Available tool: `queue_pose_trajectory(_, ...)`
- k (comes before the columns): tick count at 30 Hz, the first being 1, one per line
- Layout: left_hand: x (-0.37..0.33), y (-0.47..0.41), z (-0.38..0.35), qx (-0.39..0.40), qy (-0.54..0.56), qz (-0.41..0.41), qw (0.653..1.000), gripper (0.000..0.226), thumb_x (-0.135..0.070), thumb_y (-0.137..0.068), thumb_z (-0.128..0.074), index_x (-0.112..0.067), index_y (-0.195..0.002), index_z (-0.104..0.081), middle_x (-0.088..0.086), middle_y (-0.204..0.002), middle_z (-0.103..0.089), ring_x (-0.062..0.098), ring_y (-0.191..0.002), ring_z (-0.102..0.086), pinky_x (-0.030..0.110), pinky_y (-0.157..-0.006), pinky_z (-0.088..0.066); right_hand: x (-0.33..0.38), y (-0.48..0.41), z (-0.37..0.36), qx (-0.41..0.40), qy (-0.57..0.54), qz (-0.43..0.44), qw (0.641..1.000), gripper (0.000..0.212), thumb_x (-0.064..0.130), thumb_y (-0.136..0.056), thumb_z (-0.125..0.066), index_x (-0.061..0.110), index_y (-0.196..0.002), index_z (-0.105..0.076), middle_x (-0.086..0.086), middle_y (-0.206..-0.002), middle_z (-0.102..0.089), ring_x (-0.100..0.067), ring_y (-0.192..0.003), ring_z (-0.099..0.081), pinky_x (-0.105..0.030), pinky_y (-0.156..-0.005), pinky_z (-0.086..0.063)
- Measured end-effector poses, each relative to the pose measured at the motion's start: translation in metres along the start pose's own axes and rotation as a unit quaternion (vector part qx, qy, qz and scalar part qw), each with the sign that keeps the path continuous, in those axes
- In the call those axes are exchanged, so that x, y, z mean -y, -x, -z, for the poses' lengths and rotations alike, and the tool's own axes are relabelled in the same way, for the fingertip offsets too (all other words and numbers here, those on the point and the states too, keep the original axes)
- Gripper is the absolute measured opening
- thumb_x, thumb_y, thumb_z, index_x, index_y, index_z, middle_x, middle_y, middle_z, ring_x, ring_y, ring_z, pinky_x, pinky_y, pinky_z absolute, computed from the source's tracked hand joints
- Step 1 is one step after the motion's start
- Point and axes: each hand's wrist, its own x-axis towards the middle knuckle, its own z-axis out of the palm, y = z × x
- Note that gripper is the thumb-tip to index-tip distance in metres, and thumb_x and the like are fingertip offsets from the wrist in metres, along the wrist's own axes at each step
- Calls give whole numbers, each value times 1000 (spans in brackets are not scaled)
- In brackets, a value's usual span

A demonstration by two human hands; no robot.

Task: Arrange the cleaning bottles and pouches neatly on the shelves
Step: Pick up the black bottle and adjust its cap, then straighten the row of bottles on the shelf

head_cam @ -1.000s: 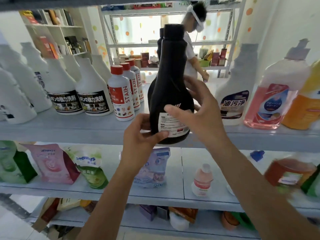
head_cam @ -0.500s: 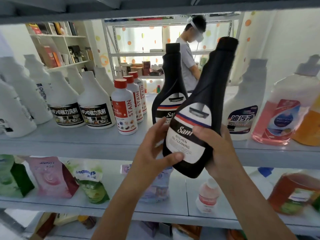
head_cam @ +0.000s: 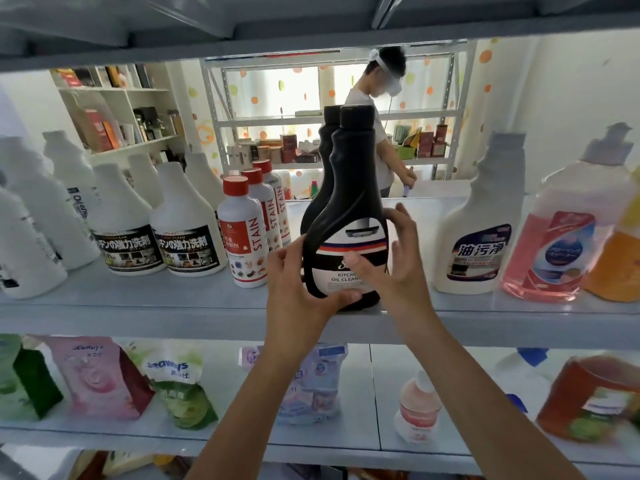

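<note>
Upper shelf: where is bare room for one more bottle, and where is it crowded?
On the upper shelf, bare room lies between the front black bottle, gripped by the left hand, and the white bottle with the blue label; the right hand is partly in it. The left part is crowded: white bottles and red-capped STAIN bottles stand close together.
</note>
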Motion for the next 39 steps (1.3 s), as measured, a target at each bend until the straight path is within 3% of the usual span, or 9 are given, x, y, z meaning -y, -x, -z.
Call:
queue_pose_trajectory(3,4,-7,0,22,13,3,1000,84,-32,-61,-88,-44,-125,-34,-14,-125,-48,2,-113,-49,16,-89,-43,0,-6,-4,44,-30,-57,997,79,16,-71,-81,28,-133,-34,3,-124,-54,-11,-116,-53,-27,-92,-53)
queue_pose_trajectory(11,6,-26,0,60,12,36,997,79,-30,-65,-86,-42,-120,-30,-35,-102,-46,-21,-90,-47,1,-68,-38,-8,-21,-9,38,-37,-78,996,73,12,-72,-80,31,-128,-36,7,-118,-58,-6,-110,-55,-29,-90,-53)
queue_pose_trajectory(18,10,-17,-5,20,-60,5,998,101,-48,-70,-77,-32,-150,-17,-14,-142,-44,7,-125,-48,24,-89,-46,-11,3,-6,-43,128,-6,991,66,31,-79,-75,20,-134,-41,5,-139,-46,-7,-127,-43,-10,-101,-36)
queue_pose_trajectory(20,11,-3,-8,-31,-110,9,993,100,-42,-76,-75,-36,-150,-7,-3,-154,-31,18,-133,-44,35,-89,-48,-14,24,5,-125,205,87,967,53,31,-82,-70,17,-129,-48,3,-146,-39,-8,-135,-33,-11,-107,-28)
queue_pose_trajectory(23,21,33,-17,-152,-169,-110,968,66,-29,-88,-63,-25,-144,-28,8,-143,-36,24,-126,-45,36,-92,-48,-14,39,34,-231,288,203,907,45,22,-82,-65,9,-123,-52,-11,-143,-40,-20,-136,-30,-19,-112,-26)
queue_pose_trajectory(26,42,62,-39,-83,-256,-264,926,44,-32,-94,-50,-19,-136,-43,9,-135,-51,28,-124,-48,43,-109,-35,13,12,65,-286,331,244,866,47,16,-80,-67,7,-124,-52,-18,-143,-36,-26,-135,-28,-16,-111,-22)
queue_pose_trajectory(31,54,61,-56,-82,-295,-276,911,38,-33,-94,-51,-23,-130,-48,9,-129,-57,27,-123,-45,41,-116,-19,60,-61,94,-284,507,280,764,44,28,-85,-56,15,-126,-46,-11,-145,-32,-25,-135,-28,-40,-107,-38)
queue_pose_trajectory(35,58,59,-58,-93,-302,-284,905,39,-33,-93,-52,-23,-130,-48,6,-131,-47,27,-123,-44,40,-117,-17,66,-82,98,-179,533,119,819,39,23,-93,-50,13,-130,-46,-11,-136,-45,-27,-119,-51,-32,-92,-42)
queue_pose_trajectory(39,53,61,-60,-97,-291,-274,912,38,-32,-93,-52,-22,-129,-49,6,-131,-46,27,-123,-44,40,-118,-16,74,-71,94,-194,412,115,883,50,29,-86,-61,19,-132,-43,-3,-126,-58,-19,-110,-58,-22,-88,-41)
